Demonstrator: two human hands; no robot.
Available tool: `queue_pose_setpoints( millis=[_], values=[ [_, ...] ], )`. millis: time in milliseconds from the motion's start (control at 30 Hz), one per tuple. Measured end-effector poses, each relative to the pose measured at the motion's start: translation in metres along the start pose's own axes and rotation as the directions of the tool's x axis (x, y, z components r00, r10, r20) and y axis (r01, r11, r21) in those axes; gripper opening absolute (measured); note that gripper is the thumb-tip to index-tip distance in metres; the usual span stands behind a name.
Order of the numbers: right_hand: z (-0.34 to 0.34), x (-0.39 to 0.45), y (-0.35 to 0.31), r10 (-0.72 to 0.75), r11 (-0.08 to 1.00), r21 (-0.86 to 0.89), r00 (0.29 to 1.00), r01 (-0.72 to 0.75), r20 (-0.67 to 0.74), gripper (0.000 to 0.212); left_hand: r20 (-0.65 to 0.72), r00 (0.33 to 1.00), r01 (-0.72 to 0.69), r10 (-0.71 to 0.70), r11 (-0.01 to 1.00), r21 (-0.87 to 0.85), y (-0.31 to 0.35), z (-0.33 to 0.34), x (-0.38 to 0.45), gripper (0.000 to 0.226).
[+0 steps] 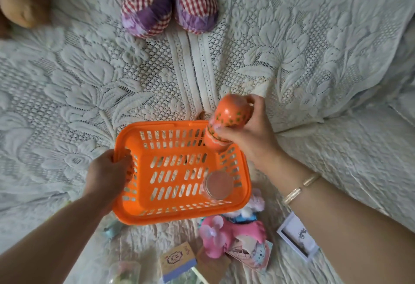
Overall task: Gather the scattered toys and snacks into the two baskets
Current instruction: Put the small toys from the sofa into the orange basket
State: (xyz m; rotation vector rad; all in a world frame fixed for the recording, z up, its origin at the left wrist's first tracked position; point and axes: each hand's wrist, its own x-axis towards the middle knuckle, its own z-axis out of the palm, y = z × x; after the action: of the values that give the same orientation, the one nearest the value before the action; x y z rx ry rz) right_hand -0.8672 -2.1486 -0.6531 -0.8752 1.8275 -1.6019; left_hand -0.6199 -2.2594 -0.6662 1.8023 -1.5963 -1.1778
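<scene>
On the lace bedspread (314,47), the left hand (107,171) grips the left rim of the orange slotted basket (179,211), fingers curled over its edge. Inside, near the right wall, lies a small clear round container (219,184). Above the basket's far right corner, the right hand (249,133) clasps an orange nesting doll (224,122), tilted. Below the basket lie a pink toy (224,236) and a white frame (297,236).
</scene>
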Motion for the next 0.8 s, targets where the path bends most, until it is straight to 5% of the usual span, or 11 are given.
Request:
queue_pose_setpoints(
  millis=[133, 300, 600, 700, 800],
  values=[
    [0.027, -0.021, 0.002, -0.200, 0.896, -0.369, 0.967, 0.247, 0.161, 0.070, -0.012, 1.000, 0.012, -0.012, 1.000, 0.013, -0.001, -0.017, -0.003, 0.021],
    [0.045, -0.038, 0.015, -0.146, 0.681, -0.659, 0.941, 0.321, 0.307, 0.057, -0.005, 1.000, 0.010, -0.009, 1.000, 0.018, -0.004, -0.029, -0.009, 0.019],
    [0.043, -0.050, 0.026, 0.089, 0.366, -0.896, 0.949, 0.252, 0.304, 0.042, 0.035, 0.999, -0.002, 0.001, 1.000, 0.017, -0.005, -0.019, -0.019, 0.017],
    [0.032, -0.055, 0.032, -0.025, 0.270, -0.914, 0.951, 0.303, 0.308, 0.042, 0.045, 0.999, -0.022, 0.021, 0.999, 0.024, 0.001, -0.005, -0.026, 0.018],
    [0.014, -0.060, 0.045, -0.079, 0.240, -0.910, 0.941, 0.339, 0.329, 0.065, 0.070, 0.997, -0.040, 0.038, 0.999, 0.030, 0.001, 0.009, -0.030, 0.017]
  ],
)
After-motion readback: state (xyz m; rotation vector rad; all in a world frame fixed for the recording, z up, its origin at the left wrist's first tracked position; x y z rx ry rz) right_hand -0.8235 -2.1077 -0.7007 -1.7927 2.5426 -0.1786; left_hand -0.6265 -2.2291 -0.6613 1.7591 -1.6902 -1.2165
